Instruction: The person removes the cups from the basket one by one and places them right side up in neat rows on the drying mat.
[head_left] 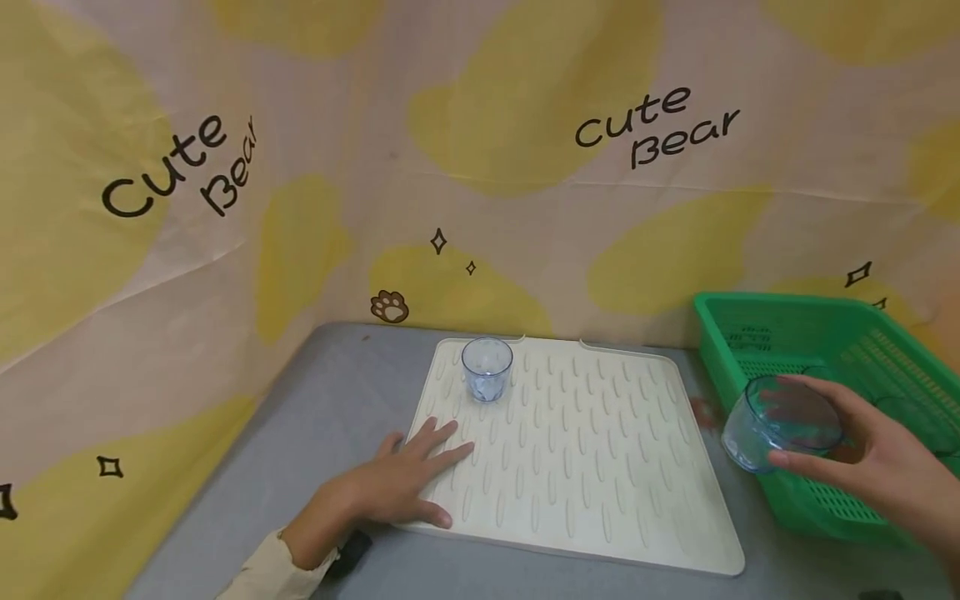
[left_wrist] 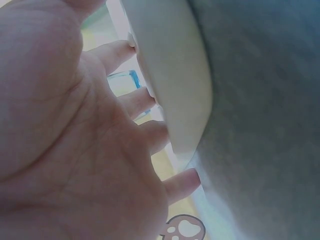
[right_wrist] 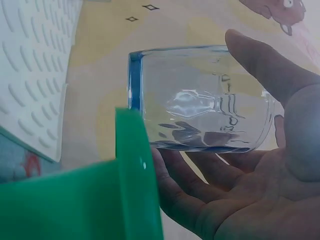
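Note:
A clear bluish glass cup (head_left: 780, 423) is held tilted in my right hand (head_left: 885, 458), thumb on one side and fingers on the other, over the near left rim of the green basket (head_left: 720, 333). In the right wrist view the glass cup (right_wrist: 195, 100) lies sideways in the grip, with the basket rim (right_wrist: 137, 170) in front. My left hand (head_left: 412, 475) rests with spread fingers on the left edge of the white ribbed mat (head_left: 585, 467). Another glass cup (head_left: 487, 371) stands upright on the mat's far left part.
Inside the basket, more clear glass cups (head_left: 903, 417) show faintly. The mat and basket stand on a grey tabletop (head_left: 360, 375). A patterned cloth (head_left: 525, 167) hangs behind and along the left side.

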